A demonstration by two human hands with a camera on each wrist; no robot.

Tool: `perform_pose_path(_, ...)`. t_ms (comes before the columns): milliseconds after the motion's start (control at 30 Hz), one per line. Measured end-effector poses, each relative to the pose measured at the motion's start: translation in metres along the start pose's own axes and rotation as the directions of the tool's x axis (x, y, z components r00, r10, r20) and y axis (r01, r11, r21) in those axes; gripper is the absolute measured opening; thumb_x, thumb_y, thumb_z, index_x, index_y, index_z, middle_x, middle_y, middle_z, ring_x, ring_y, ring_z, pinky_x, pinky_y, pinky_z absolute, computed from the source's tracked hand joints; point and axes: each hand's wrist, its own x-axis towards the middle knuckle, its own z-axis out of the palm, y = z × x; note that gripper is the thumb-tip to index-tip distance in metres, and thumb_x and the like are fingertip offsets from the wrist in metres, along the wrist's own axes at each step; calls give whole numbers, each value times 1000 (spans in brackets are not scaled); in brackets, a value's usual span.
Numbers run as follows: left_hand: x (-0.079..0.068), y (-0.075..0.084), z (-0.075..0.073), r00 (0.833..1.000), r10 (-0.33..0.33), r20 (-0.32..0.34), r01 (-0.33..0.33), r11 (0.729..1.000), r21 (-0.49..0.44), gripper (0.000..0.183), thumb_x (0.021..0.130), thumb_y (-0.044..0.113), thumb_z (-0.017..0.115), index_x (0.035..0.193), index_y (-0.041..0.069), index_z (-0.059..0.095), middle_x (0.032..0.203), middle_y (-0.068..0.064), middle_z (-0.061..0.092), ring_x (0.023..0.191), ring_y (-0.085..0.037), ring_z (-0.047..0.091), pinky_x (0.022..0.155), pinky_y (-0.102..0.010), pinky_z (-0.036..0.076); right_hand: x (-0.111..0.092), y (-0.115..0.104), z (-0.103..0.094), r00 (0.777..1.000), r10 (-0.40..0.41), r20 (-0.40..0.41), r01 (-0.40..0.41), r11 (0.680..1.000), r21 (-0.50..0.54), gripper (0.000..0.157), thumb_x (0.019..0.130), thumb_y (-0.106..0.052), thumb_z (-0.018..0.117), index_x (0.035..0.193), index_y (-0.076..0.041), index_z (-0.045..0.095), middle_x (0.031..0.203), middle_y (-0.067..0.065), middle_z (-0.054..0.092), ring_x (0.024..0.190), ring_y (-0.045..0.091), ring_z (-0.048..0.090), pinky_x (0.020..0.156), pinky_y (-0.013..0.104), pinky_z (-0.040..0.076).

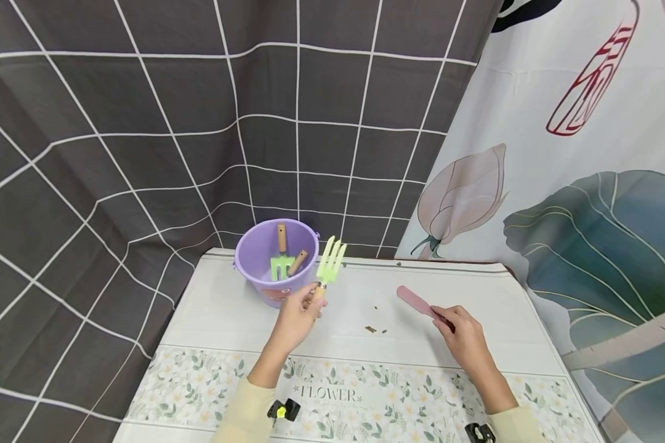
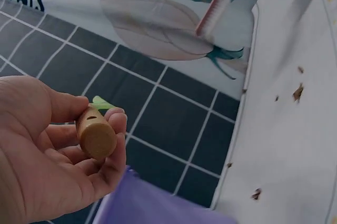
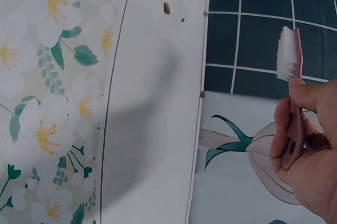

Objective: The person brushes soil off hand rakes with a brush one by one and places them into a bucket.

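In the head view my left hand [image 1: 297, 317] grips the wooden handle of a small green garden fork [image 1: 330, 261], tines up, beside a purple bucket [image 1: 245, 252]. The round butt of that wooden handle [image 2: 98, 140] faces the left wrist camera. My right hand [image 1: 465, 338] holds a pink brush [image 1: 414, 299] by its handle above the table's right side. White bristles [image 3: 286, 54] show along the brush head in the right wrist view. Inside the bucket lie another green fork [image 1: 282, 267] with a wooden handle and a second wooden-handled tool [image 1: 297, 263], its head hidden.
Brown crumbs [image 1: 370, 329] are scattered on the white tabletop [image 1: 332, 314] between my hands. A flower-printed band [image 1: 199, 384] runs along the near side. Behind the table hang a dark grid curtain [image 1: 332, 147] and a white curtain with plant prints [image 1: 460, 203].
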Motion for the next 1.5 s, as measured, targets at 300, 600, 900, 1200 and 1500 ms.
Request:
perform_pose_path(300,9,11,-33,982,44,-184,-14,987,162,43,96,8,71,138,2,63,107,-23,74,84,-26,69,67,-30,61,-1,-1,1,1000,0,-7,0,1000,8,31,86,3,80,116,-4,77,95,10,67,73,13,56,54,21,49)
perform_pose_path(600,18,10,-65,935,111,-337,0,950,312,37,90,13,79,125,5,73,117,-25,73,94,-41,74,77,-49,65,-3,2,1,1000,-3,-12,3,1000,6,32,85,4,80,116,-3,77,94,10,67,74,13,57,55,21,50)
perform_pose_path(900,27,6,-84,885,107,-453,79,925,372,24,88,18,82,108,5,78,106,-22,76,92,-41,72,80,-53,61,-4,3,1,1000,-4,-14,5,1000,11,32,85,4,81,115,-4,77,94,9,67,74,12,57,55,21,51)
perform_pose_path(1200,41,7,-98,840,112,-532,131,908,398,28,83,16,84,100,-1,69,94,-27,74,87,-45,70,77,-55,58,-9,7,-1,1000,5,-7,-5,1000,9,32,84,3,81,116,-4,77,96,9,67,74,11,57,54,20,50)
perform_pose_path(1500,60,11,-104,876,77,-476,161,884,439,31,85,17,82,102,-3,66,97,-24,75,102,-50,68,90,-59,53,-18,13,-2,1000,12,-17,-13,1000,-14,32,84,2,83,114,-4,78,93,8,67,73,11,57,54,21,51)
